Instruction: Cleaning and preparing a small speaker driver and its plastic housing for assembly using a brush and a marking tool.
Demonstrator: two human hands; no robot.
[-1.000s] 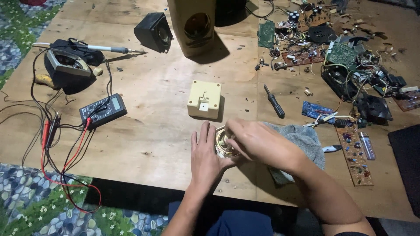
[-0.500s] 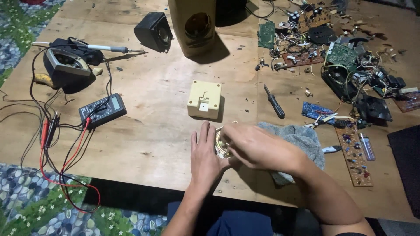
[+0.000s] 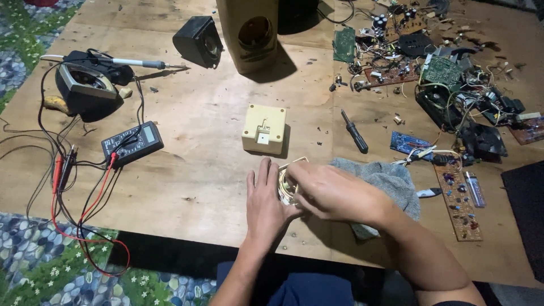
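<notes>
Near the front edge of a plywood board (image 3: 198, 170), both my hands close around a small coil of pale wire (image 3: 288, 184). My left hand (image 3: 265, 205) lies with its fingers stretched along the coil's left side and cups it from below. My right hand (image 3: 331, 191) covers the coil from the right and above, fingers curled on it. Most of the coil is hidden between the hands. A cream plastic box (image 3: 264, 129) stands just beyond the hands.
A grey cloth (image 3: 388, 184) lies under my right forearm. A black screwdriver (image 3: 355, 132) lies right of the box. A multimeter (image 3: 132, 143) with red and black leads, a soldering iron (image 3: 122, 61), a small black speaker (image 3: 198, 39), a tan speaker cabinet (image 3: 249, 31) and several circuit boards (image 3: 456, 201) surround the work spot.
My right hand has slid a little left over the coil and now covers more of it. My left hand has stayed in place.
</notes>
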